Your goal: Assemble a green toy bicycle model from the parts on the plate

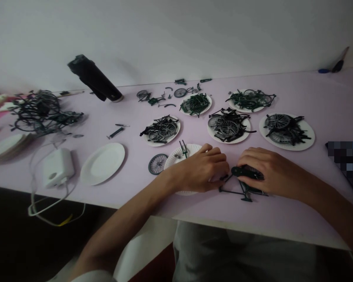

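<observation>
My right hand (pixel 264 168) is closed around the rear part of a dark green model bicycle frame (pixel 232 192), low over the table near its front edge. A long dark chain guard (pixel 245 172) shows between the thumb and fingers. Beside it, my left hand (pixel 207 168) has its fingers curled together at the front end of the frame; a small dark piece shows at the fingertips, too hidden to name. Under the left hand lies a paper plate (pixel 172 158) with a front fork (pixel 183 149) on it. A spoked wheel (pixel 158 163) rests just left of that plate.
Plates of bicycle parts (pixel 195 103) stand farther back, with loose parts (pixel 155 100) beside them. At left are piled model bicycles (pixel 38 111), a bare paper plate (pixel 102 164), a white adapter (pixel 58 167) with cables and a leaning black cylinder (pixel 95 78). A dark blurred device (pixel 345 168) is at right.
</observation>
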`<state>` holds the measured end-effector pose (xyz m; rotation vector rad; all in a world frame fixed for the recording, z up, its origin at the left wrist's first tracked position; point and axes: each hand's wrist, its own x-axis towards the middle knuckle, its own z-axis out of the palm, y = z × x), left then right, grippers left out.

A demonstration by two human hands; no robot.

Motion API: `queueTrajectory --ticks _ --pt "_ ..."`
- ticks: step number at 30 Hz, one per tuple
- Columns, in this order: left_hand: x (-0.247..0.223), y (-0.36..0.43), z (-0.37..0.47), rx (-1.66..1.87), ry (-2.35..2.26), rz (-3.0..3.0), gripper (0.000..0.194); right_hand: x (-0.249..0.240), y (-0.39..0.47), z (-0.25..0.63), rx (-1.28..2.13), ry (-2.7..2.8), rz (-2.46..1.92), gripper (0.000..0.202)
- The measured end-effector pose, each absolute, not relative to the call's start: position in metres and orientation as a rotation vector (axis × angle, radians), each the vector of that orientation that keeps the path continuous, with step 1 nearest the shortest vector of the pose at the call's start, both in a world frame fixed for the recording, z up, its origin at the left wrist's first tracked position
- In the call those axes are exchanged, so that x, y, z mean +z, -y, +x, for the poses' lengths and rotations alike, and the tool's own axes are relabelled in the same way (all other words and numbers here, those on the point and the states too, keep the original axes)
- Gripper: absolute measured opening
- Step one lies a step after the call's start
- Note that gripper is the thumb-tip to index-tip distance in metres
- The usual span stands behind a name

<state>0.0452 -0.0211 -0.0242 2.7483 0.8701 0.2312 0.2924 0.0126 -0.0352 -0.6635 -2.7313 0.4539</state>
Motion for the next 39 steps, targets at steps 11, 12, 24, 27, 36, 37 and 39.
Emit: queueTrajectory --ticks 11,12,24,27,36,37,39 --pt "-0.03 0.014 0.042 0.361 -0.908 2.817 0.014 -0.037 -0.013 0.293 0.411 2.718 -0.635 0.016" --pt "-0.029 0.014 0.042 0.411 -0.894 2.809 0.015 -0.037 -0.013 0.293 0.398 2.701 -0.62 0.017" --pt "-0.036 0.022 0.054 0.81 -0.793 2.738 0.011 -0.034 -0.009 0.283 0.473 2.457 -0.52 0.003" --pt "-0.037 0.022 0.054 0.853 -0.765 2.674 0.01 -0.035 -0.008 0.282 0.448 2.445 -0.478 0.005" --pt "-0.033 0.024 0.056 0.944 -0.788 2.599 0.009 -0.032 -0.003 0.286 0.458 2.412 -0.637 0.01" --pt "-0.032 0.024 0.056 0.938 -0.813 2.58 0.009 -0.031 -0.003 0.286 0.46 2.406 -0.638 0.011" --pt "-0.031 0.025 0.056 0.939 -0.843 2.539 0.007 -0.03 -0.002 0.286 0.452 2.393 -0.626 0.013"
